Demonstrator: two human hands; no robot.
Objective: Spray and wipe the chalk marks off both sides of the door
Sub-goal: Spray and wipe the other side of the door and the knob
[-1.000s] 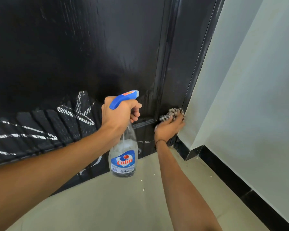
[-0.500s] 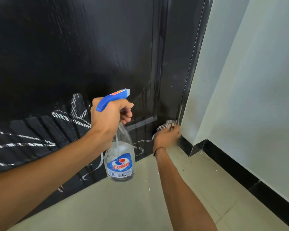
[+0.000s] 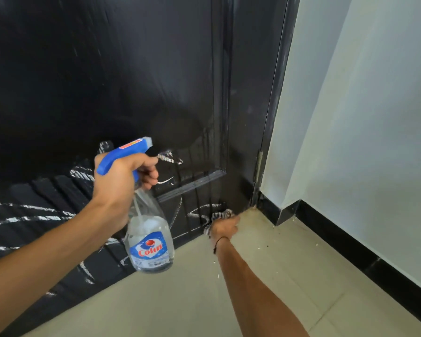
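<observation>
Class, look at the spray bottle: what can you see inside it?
The spray bottle shows clear liquid low down and a thin dip tube. The label hides part of the contents, and the left hand covers the neck.

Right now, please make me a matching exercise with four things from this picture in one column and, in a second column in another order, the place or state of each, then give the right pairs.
Things:
1. clear spray bottle with blue trigger head
2. black-and-white striped cloth
3. metal hinge
4. white chalk marks

Places or states:
A. on the door's right edge, beside the white wall
B. gripped in the left hand, held in the air
C. spread over the lower left of the black door
D. bunched in the right hand, low on the door near the floor

Pairs: 1-B, 2-D, 3-A, 4-C
</observation>
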